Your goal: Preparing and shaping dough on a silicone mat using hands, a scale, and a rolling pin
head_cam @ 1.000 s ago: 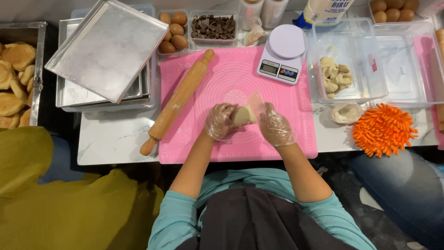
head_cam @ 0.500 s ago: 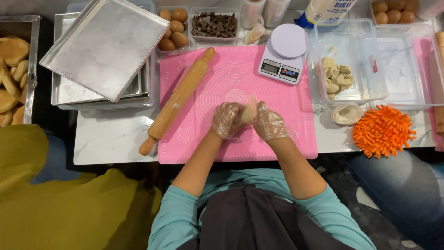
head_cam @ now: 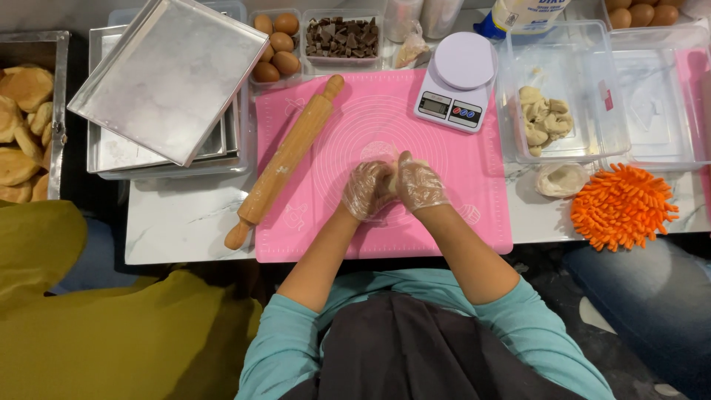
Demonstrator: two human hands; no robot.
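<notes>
Both gloved hands meet over the pink mat: left hand and right hand cupped shut around a small dough piece, shaping it. More dough pieces wait in the clear tub; the rolling pin lies untouched, so plenty looks left.

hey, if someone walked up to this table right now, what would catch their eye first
Probably the bright pink mat at the table's centre, where the gloved left hand and right hand press together around a piece of dough. Next, the wooden rolling pin lying across its left edge, and the fuzzy orange mitt at far right.
</notes>
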